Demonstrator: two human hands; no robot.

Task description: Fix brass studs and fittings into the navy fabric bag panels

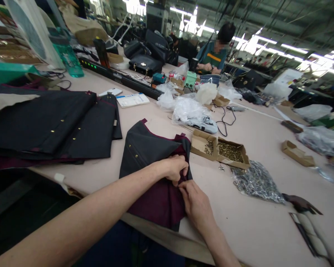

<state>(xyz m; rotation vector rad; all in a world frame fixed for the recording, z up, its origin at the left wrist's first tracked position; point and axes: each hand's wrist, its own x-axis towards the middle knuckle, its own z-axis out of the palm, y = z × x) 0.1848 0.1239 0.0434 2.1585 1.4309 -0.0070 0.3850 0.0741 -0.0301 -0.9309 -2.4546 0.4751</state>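
A dark grey fabric piece [144, 144] with a maroon lining [153, 204] lies at the table's front edge, partly folded open. Two small brass studs show on its grey side. My left hand [176, 168] reaches across it, fingers bent and closed on the maroon lining near the right side. Just below and to the right, my right hand [195, 200] pinches at the same cloth, thumb and forefinger together. Anything small between the fingertips is too hidden to make out. Two open cardboard boxes [203, 145] [233, 152] of small metal parts stand to the right of the fabric.
Stacked dark fabric pieces [41, 126] lie at left. Right of the boxes are a plastic bag of metal parts [257, 181], a hammer [302, 204] and a small empty box [297, 152]. Behind sit plastic bags [187, 109] and a notebook [133, 100]. A person [215, 52] works across the table.
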